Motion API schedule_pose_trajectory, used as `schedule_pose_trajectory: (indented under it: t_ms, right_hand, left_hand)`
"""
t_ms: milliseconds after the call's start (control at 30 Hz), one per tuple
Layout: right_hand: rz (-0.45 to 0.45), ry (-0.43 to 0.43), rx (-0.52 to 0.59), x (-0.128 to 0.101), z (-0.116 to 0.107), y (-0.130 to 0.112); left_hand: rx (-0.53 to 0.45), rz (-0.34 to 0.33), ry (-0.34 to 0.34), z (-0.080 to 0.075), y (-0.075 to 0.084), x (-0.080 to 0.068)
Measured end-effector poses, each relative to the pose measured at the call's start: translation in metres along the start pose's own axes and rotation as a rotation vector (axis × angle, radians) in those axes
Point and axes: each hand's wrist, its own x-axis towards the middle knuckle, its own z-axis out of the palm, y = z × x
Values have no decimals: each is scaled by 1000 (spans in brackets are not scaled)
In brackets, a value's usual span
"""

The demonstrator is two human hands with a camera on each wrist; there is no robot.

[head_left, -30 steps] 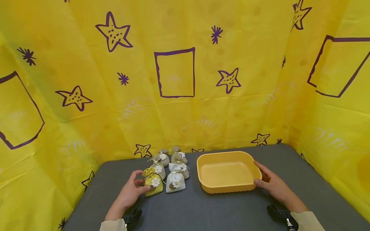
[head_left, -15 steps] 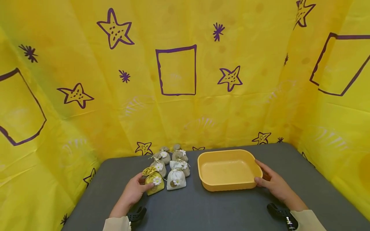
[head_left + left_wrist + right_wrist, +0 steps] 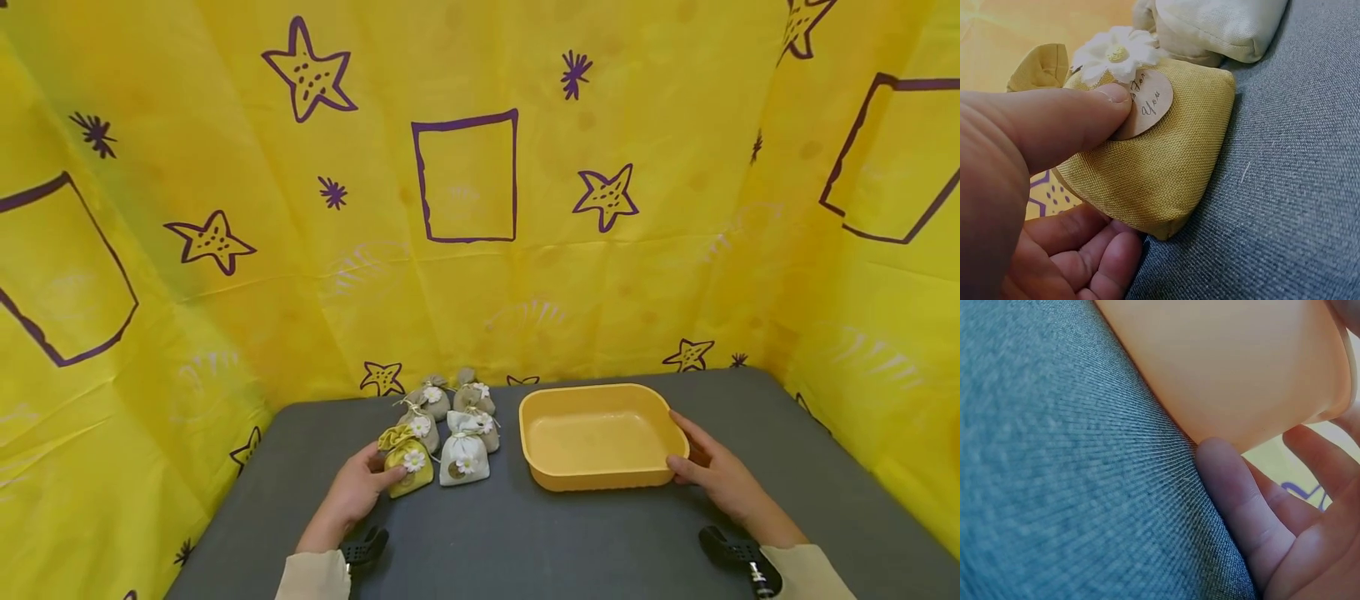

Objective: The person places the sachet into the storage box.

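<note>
A small yellow cloth pouch [image 3: 410, 469] with a white daisy and a round paper tag lies at the front left of a cluster of pouches. My left hand [image 3: 381, 473] pinches it. In the left wrist view the thumb [image 3: 1085, 109] presses on the tag of the pouch [image 3: 1172, 156] and the fingers [image 3: 1094, 256] curl beneath it. An empty yellow-orange plastic tray [image 3: 600, 390] stands to the right. My right hand [image 3: 686, 457] rests against its near right corner. In the right wrist view straight fingers [image 3: 1235, 500] lie beside the tray wall [image 3: 1229, 369].
Behind and beside the yellow pouch sit a white pouch [image 3: 463, 458] and several beige ones [image 3: 435, 400], each with a daisy. The grey cloth table [image 3: 525, 542] is walled in by a yellow backdrop [image 3: 225, 333] with purple stars on three sides.
My left hand has settled closer round the yellow pouch. The right hand stays at the tray's corner. The head view has drifted slightly.
</note>
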Motion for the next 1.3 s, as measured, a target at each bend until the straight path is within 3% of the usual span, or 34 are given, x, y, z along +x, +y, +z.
schedule_pose_trajectory:
  t_ms: [500,733,833,1000,1133,1300]
  right_hand:
    - [-34,-6,-34,0,-1,4]
    - [-33,-3,10,-1,0,1]
    - [-54,-11,23,-1,1,1]
    - [-63,-17,29,-1,2,2]
    - [-56,-12,25,-1,1,2]
    - [-51,-4,2,0,1,3]
  left_hand:
    - [-86,-17,-18,2,1,-2]
    - [-108,-9,-8,2,2,-1]
    - [-177,-22,17,0,3,-4]
    - [-376,-21,18,-5,4,-11]
    - [-406,-8,25,-13,14,-14]
    - [-387,31,2,-21,39,-15]
